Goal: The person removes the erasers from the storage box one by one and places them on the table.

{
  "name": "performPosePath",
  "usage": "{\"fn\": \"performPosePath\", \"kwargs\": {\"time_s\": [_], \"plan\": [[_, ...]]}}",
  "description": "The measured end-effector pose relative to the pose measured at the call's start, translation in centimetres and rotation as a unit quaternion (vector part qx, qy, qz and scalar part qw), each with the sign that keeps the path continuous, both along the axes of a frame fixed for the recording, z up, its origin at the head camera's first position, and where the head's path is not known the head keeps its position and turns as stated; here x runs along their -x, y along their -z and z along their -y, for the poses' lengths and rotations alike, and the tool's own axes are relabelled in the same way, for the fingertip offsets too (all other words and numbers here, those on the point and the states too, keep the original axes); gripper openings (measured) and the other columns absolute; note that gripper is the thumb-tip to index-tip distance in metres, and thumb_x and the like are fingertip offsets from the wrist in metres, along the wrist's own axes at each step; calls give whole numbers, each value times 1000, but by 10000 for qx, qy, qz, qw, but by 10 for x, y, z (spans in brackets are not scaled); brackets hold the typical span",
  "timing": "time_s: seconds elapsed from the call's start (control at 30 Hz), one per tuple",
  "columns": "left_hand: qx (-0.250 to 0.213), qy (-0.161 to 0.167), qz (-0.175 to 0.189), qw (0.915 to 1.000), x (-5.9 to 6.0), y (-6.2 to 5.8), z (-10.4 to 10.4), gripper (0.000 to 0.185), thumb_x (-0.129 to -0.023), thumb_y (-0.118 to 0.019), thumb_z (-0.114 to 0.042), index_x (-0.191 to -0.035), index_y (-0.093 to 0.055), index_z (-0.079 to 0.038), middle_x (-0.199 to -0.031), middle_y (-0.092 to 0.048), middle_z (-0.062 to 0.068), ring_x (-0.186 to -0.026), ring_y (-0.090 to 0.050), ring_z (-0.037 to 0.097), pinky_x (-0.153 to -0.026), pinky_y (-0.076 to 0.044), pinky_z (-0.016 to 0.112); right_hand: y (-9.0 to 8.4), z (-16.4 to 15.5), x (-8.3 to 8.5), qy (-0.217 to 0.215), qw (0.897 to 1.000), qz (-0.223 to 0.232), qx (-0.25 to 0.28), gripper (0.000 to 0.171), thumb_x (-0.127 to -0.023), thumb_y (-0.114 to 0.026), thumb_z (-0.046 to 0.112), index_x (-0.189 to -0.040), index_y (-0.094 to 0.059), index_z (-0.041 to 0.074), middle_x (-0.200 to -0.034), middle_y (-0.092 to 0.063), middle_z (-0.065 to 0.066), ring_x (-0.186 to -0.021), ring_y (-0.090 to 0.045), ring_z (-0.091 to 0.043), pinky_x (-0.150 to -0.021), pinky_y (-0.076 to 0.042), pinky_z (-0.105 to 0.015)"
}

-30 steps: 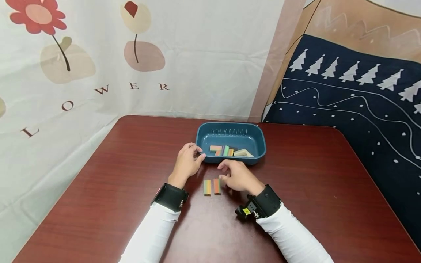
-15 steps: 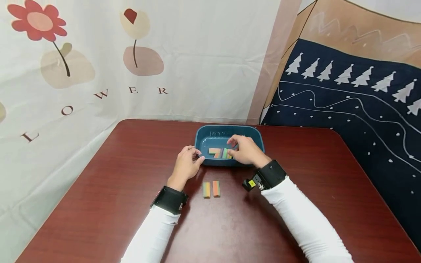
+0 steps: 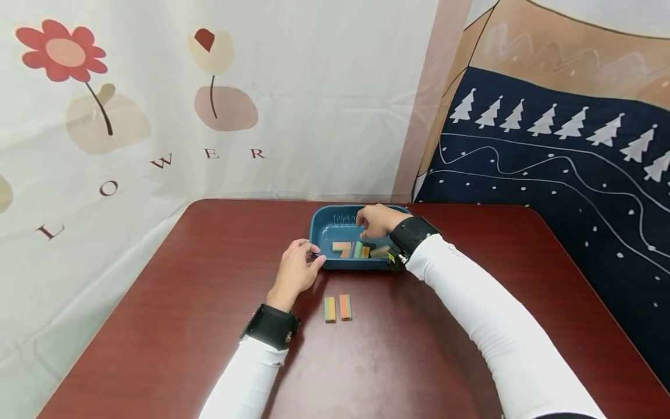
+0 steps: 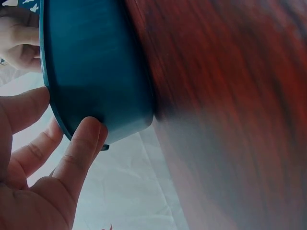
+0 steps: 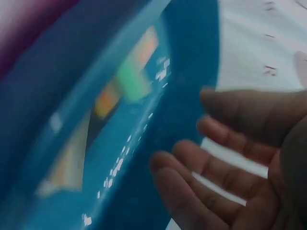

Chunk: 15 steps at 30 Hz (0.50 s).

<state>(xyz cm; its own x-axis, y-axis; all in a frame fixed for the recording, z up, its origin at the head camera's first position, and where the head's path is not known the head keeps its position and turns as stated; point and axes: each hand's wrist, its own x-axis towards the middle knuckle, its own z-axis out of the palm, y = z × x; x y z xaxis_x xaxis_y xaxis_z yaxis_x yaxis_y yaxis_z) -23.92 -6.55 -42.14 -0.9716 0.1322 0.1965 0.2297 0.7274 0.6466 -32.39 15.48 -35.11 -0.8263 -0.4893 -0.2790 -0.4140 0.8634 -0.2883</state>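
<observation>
Small oblong blocks lie jumbled inside a glossy blue, round-cornered basin; two striped blocks lie near it, just apart. The left hand pinches its corner; the right hand's fingers spread, bent, above it. Reddish wood-grain surface; creased printed cloth behind.

Free counter left of blue bin, left hand barring near-left corner, right hand over right half

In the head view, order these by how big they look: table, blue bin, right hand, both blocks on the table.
1. Table
2. Blue bin
3. Right hand
4. Yellow-green block and orange-green block: too alike to rank
</observation>
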Motion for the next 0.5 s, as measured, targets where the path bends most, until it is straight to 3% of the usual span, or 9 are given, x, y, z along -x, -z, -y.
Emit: {"fn": "performPosePath", "kwargs": {"time_s": [0.2,0.5], "plan": [[-52,18,-9,10000,-3,4,-1,16,-93,-67,-19,-101,-67,-4,-134,-50,18,-103,-62,28,-89,-51,40,9,5,5,-781,9935,-60,-820,34,-93,-67,17,-126,-62,11,-124,-59,-14,-111,-57,-29,-88,-51,-39],[-56,-10,-132,9999,-2,0,0,17,-93,-68,-18,-101,-67,-3,-132,-51,18,-102,-62,28,-89,-51,40,13,18,9,-1099,9858,98,-1269,32,-94,-66,20,-125,-64,17,-126,-60,-9,-115,-56,-25,-91,-50,-37]]}}
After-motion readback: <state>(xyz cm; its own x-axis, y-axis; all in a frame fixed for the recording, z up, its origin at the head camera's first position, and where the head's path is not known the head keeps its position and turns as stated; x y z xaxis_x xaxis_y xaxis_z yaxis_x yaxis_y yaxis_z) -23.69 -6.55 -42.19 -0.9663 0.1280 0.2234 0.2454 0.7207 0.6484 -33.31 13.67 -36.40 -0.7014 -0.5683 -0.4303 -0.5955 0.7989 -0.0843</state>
